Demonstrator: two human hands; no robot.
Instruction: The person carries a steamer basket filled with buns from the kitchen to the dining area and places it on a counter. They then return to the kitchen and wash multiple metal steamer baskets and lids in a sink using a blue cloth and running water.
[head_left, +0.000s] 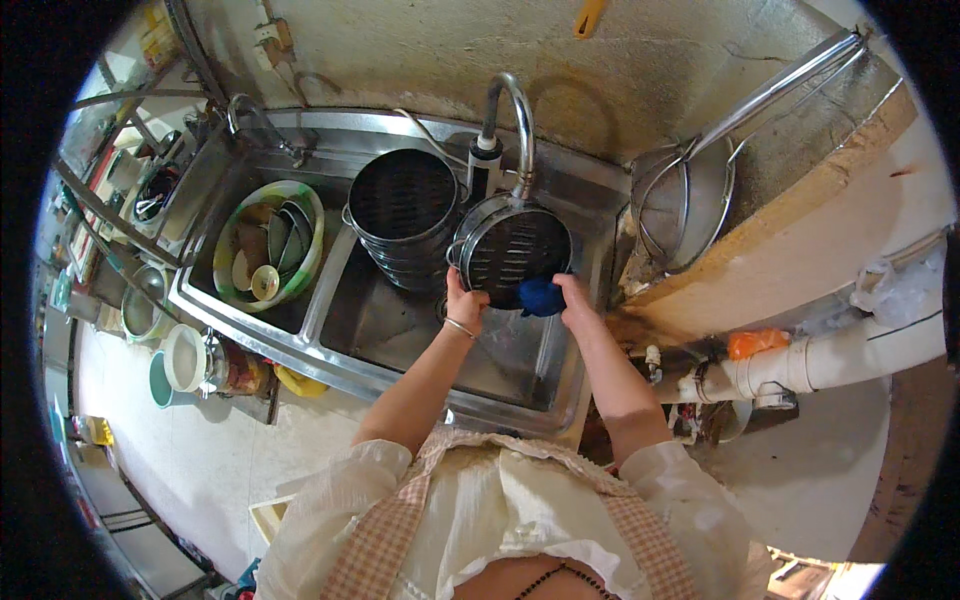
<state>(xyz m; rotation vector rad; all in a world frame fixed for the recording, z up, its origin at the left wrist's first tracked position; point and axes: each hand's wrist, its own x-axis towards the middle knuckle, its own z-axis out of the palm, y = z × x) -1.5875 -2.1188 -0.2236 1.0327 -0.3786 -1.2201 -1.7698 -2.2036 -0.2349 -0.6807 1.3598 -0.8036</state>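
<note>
In the right basin of a steel double sink (375, 322), my left hand (465, 304) grips the near left rim of a round black slotted pan (517, 251) with loop handles. The pan is tilted towards me under the curved faucet (525, 142). My right hand (574, 300) holds a dark blue cloth (541, 297) against the pan's near right edge. Just left of it stands a stack of similar round black pans (405, 199), whose metal rims show below the top one. Whether water is running cannot be made out.
A green and white basin (319, 259) with bowls and dishes sits in the left sink basin. A second faucet (262, 124) rises behind it. Long-handled strainers (679, 210) lean at the right wall. A metal rack (120, 210) holds kitchenware at the left.
</note>
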